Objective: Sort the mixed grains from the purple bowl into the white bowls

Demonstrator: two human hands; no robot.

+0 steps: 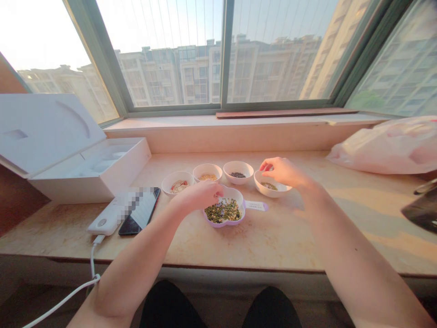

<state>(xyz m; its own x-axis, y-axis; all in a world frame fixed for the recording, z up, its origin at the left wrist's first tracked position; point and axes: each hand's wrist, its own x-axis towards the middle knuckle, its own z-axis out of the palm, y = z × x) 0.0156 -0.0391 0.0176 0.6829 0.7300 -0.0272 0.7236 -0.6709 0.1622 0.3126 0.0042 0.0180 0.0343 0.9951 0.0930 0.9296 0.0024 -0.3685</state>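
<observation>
My left hand (pixel 198 196) hangs over the rim of a lilac scalloped dish (pixel 223 223), which holds mixed green and dark beans. My right hand (pixel 282 172) curls above a white bowl (pixel 269 192) of green-brown seeds, its fingertips close to the seeds. Whether either hand pinches any grains is hidden. Behind them stand a white bowl (pixel 238 180) of black beans, a white bowl (pixel 207 166) of yellow grains and a white bowl (pixel 167 187) of pale slices with red bits. A small paper label (pixel 255 206) lies beside the dish.
A stone window ledge (pixel 259 241) carries everything. On its left are an open white box (pixel 88 168), a white power bank (pixel 105 214) with a cable (pixel 64 298), and a phone (pixel 139 212). A pinkish plastic bag (pixel 382 146) lies right, with a dark object (pixel 421 209) at the edge.
</observation>
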